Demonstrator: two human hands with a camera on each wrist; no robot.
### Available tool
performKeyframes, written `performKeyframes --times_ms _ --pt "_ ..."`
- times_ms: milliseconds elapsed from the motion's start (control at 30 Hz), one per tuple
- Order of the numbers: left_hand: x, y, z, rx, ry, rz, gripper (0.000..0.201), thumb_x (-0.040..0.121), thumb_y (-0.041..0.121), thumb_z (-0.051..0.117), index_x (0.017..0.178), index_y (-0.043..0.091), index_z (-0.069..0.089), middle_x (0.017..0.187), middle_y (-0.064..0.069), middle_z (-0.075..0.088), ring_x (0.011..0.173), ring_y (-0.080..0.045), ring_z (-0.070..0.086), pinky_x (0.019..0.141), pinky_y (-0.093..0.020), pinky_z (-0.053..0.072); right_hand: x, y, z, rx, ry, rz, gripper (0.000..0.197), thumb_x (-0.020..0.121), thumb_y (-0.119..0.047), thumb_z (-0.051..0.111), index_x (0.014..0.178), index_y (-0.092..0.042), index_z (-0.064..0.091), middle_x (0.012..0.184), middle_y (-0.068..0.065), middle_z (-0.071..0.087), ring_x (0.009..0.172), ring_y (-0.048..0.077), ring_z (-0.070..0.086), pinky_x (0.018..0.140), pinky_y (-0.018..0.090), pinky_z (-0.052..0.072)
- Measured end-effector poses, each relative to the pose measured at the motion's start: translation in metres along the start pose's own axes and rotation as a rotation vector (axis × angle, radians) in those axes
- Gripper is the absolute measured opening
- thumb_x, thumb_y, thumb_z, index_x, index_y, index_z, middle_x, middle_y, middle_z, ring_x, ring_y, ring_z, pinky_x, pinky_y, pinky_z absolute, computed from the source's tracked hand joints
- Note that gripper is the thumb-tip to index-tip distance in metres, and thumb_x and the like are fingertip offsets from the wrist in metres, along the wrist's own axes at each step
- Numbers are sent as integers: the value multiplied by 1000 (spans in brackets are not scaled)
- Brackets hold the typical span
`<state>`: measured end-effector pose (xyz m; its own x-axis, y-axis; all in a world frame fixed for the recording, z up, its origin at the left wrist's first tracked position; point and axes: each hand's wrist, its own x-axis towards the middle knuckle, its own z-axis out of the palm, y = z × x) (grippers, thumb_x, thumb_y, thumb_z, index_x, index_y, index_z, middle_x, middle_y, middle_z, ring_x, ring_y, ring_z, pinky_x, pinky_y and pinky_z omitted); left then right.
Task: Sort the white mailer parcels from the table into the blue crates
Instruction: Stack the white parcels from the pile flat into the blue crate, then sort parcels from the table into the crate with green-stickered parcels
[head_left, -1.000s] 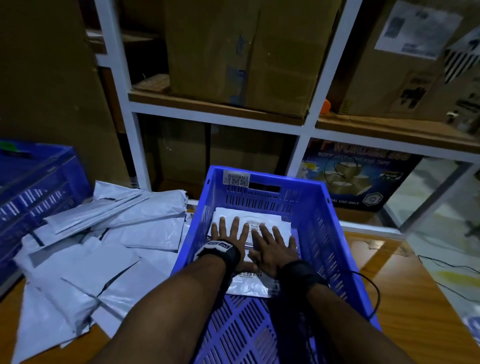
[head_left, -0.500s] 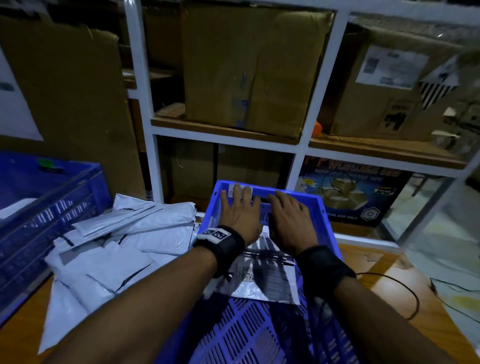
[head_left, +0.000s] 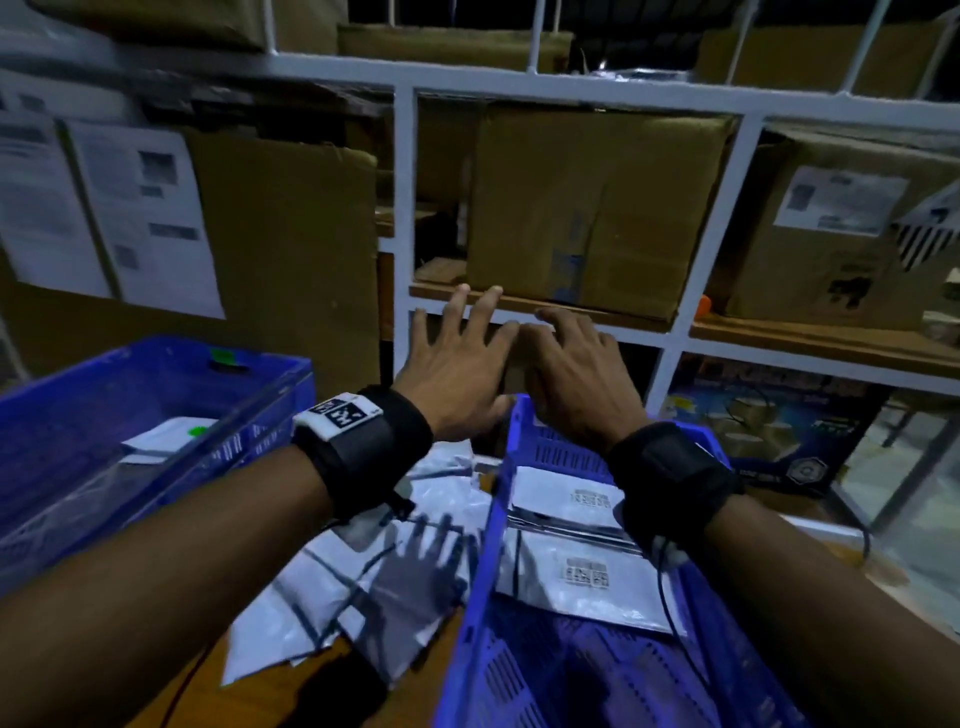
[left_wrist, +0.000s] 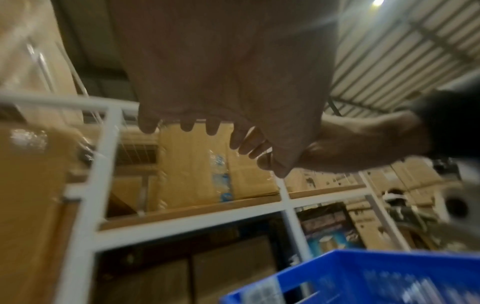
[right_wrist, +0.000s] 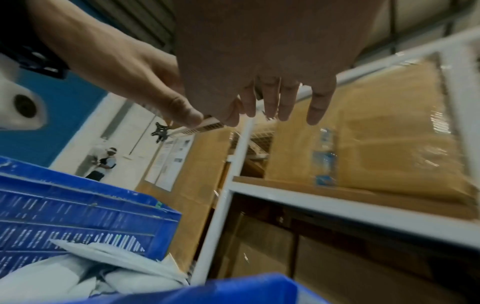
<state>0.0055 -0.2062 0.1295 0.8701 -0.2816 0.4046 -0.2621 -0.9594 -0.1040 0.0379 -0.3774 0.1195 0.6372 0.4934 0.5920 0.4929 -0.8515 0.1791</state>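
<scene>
Both hands hover side by side above the far rim of the near blue crate, fingers straight and spread, holding nothing. My left hand is just left of that rim; my right hand is over it. Two white mailer parcels with barcode labels lie flat in this crate. A heap of white mailers lies on the table left of it, under the left hand's shadow. A second blue crate at the left holds a white parcel. The wrist views show open palms.
A white metal shelf rack stands right behind the table, packed with brown cardboard boxes. Printed sheets are stuck on a large carton at the left. A black cable runs from my right wrist. Another person stands far off.
Both hands have lifted off the parcels in the near crate and risen up and forward past its far rim. The view has tilted up toward the shelves.
</scene>
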Motion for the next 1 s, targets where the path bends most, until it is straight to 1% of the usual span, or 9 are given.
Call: performKeyframes --times_ms 133,233,300,500,667,767,833,900,1000 --pt "-27 -60 1 78 18 26 82 90 53 57 154 25 15 164 -5 -11 151 -36 -12 114 -71 7 28 -55 6 6 -2 -23 46 84 -31 55 127 -13 54 140 15 48 122 37 47 88 50 42" --pt "-50 -110 13 96 10 15 86 92 54 55 157 22 8 164 -6 -15 150 -36 -14 115 -69 7 50 -105 17 10 -44 -35 55 83 -42 47 131 -16 50 140 14 45 124 36 45 92 50 40" --pt "-63 -135 21 83 1 12 87 93 55 54 158 23 6 164 -6 -15 151 -35 -14 115 -68 7 57 -131 25 13 -73 -24 55 86 -44 50 133 -16 48 139 12 44 124 34 43 94 50 37" --pt "-99 -197 59 52 -132 10 83 96 55 48 158 25 2 164 -5 -19 151 -34 -14 116 -68 4 60 -193 67 -19 -253 45 59 90 -43 54 142 -22 35 140 10 37 125 31 40 96 51 39" --pt "-120 -214 99 12 -220 -13 86 94 58 50 158 26 2 164 -6 -19 150 -36 -13 115 -69 1 34 -220 111 -68 -467 43 57 93 -49 50 141 -21 38 138 10 39 124 32 40 96 52 37" --pt "-128 -219 118 -17 -249 4 82 95 57 47 158 25 5 165 -8 -6 150 -36 -3 114 -68 5 12 -235 136 -72 -578 -20 53 93 -53 45 137 -22 44 138 9 43 125 32 40 99 52 35" --pt "-130 -220 124 -34 -256 18 80 96 56 46 157 24 7 165 -8 0 150 -36 0 114 -68 6 -3 -242 148 -47 -684 -43 55 93 -56 42 137 -23 42 139 8 42 126 31 39 99 51 35" --pt "-130 -220 126 -50 -260 38 79 96 55 47 157 24 8 165 -8 0 150 -36 -3 114 -68 2 -16 -243 157 -28 -806 -42 60 91 -58 45 140 -24 37 144 8 36 130 32 35 101 53 34" --pt "-132 -216 127 -42 -256 91 78 95 56 48 157 25 10 165 -9 -7 150 -37 -11 113 -71 -1 -26 -238 160 -25 -986 16 81 87 -56 57 150 -26 17 159 6 14 145 32 16 109 61 24"
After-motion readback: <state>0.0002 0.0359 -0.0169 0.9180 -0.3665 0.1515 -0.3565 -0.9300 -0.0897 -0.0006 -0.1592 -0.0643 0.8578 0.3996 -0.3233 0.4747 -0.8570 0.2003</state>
